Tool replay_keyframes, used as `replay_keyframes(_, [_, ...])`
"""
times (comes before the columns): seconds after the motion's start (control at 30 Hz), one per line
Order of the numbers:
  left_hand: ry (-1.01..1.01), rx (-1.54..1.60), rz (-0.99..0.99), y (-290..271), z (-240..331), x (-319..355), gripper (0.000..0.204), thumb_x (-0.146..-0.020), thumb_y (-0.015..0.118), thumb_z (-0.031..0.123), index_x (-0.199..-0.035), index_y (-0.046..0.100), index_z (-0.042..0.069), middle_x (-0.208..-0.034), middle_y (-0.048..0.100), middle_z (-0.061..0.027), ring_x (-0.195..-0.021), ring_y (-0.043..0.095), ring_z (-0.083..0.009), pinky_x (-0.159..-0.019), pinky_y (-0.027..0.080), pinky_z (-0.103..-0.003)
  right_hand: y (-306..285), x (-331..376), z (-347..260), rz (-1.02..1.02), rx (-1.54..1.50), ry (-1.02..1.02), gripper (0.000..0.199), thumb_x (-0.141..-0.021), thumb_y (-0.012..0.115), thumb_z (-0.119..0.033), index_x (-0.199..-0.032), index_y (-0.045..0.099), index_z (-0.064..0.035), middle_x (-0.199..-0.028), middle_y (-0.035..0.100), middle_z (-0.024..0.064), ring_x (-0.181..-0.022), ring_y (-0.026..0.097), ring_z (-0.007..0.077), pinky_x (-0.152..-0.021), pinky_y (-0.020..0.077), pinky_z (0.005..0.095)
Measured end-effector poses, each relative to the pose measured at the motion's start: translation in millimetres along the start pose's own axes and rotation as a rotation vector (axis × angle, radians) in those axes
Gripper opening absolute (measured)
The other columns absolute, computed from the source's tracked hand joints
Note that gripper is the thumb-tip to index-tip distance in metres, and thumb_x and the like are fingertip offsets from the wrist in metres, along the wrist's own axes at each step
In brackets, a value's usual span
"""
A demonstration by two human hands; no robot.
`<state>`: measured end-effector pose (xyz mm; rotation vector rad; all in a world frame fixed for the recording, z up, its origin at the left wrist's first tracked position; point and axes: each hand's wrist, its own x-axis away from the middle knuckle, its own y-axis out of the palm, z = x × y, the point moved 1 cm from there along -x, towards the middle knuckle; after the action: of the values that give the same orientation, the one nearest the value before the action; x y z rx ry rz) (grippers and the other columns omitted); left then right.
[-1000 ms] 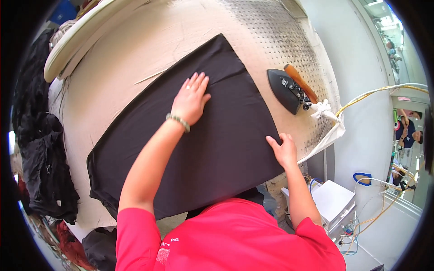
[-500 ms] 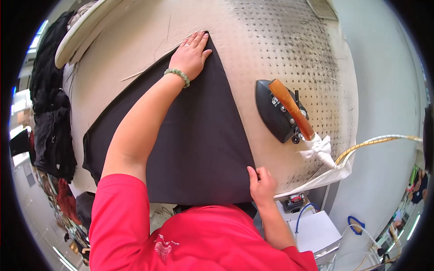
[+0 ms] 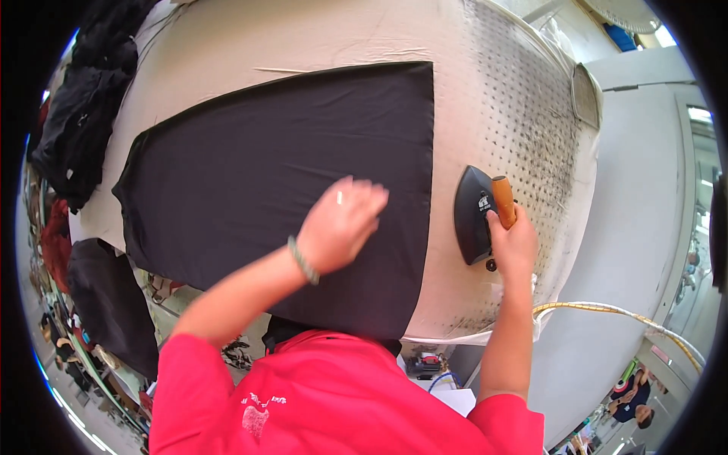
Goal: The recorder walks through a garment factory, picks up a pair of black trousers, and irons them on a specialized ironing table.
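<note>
A black piece of cloth (image 3: 227, 182) lies spread over the padded pressing table (image 3: 318, 34), its right edge running almost straight toward me. Above the middle of the cloth is my left hand (image 3: 341, 225), blurred by motion, fingers loosely apart and no object visible in it. Whether it touches the fabric I cannot tell. To the right of the cloth a dark iron (image 3: 473, 216) rests on the table. My right hand (image 3: 516, 243) is closed around the iron's wooden handle (image 3: 503, 200).
Dark garments (image 3: 83, 114) hang at the far left, with another dark cloth (image 3: 114, 303) nearer. A hose and cable (image 3: 607, 307) run off to the right. A metal rest (image 3: 585, 95) sits at the table's far right corner. People (image 3: 633, 394) show at the lower right.
My left hand has left the cloth's far corner and come back toward me. My right hand has let go of the cloth's near edge and taken the iron's handle. The view has turned.
</note>
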<state>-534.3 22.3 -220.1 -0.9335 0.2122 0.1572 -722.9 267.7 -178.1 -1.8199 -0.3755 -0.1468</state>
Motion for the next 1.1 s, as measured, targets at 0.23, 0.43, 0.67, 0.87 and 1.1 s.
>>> replay_keyframes(0.23, [0.029,-0.008,-0.298,34,66,50,0.040,-0.084,0.058,0.010,-0.123,0.060,0.001,-0.131,0.058,-0.0128,-0.103,0.061,-0.0223,-0.091,0.048,-0.037,4,-9,-157,-0.168,0.028,-0.550,0.031,-0.087,0.066,-0.031,-0.101,0.065,-0.0027,-0.091,0.070,0.0202,-0.089,0.068,0.0376,-0.077,0.0535,0.0447])
replay_keyframes(0.43, [0.208,-0.139,-0.438,88,82,16,0.029,-0.085,0.055,0.015,-0.110,0.064,0.004,-0.126,0.057,-0.0129,-0.086,0.063,-0.0220,-0.067,0.048,-0.033,52,-49,-251,-0.330,0.391,-0.905,0.030,-0.088,0.064,-0.031,-0.098,0.067,-0.0039,-0.091,0.070,0.0193,-0.086,0.068,0.0372,-0.077,0.0551,0.0462])
replay_keyframes(0.67, [0.194,-0.249,-0.727,140,111,6,0.019,-0.081,0.059,0.015,-0.093,0.072,0.007,-0.103,0.058,-0.0145,-0.079,0.066,-0.0254,-0.060,0.054,-0.037,29,-163,-208,-0.126,0.375,-0.695,0.031,-0.089,0.064,-0.032,-0.105,0.070,-0.0065,-0.092,0.070,0.0206,-0.088,0.067,0.0391,-0.078,0.0522,0.0453])
replay_keyframes(0.87, [0.300,-0.153,-1.362,102,128,-24,0.026,-0.077,0.066,0.022,-0.097,0.074,0.007,-0.105,0.056,-0.0153,-0.084,0.064,-0.0261,-0.037,0.047,-0.035,14,-148,-202,-0.280,0.377,-0.823,0.025,-0.087,0.066,-0.025,-0.102,0.069,-0.0048,-0.084,0.068,0.0208,-0.080,0.064,0.0401,-0.073,0.0508,0.0432])
replay_keyframes(1.1, [0.363,-0.200,-1.452,111,138,-33,0.028,-0.076,0.070,0.021,-0.101,0.075,0.008,-0.113,0.057,-0.0163,-0.085,0.066,-0.0284,-0.042,0.054,-0.035,2,-140,-155,-0.422,-0.187,-1.532,0.027,-0.084,0.065,-0.023,-0.097,0.069,0.0007,-0.090,0.068,0.0258,-0.085,0.068,0.0390,-0.075,0.0522,0.0438])
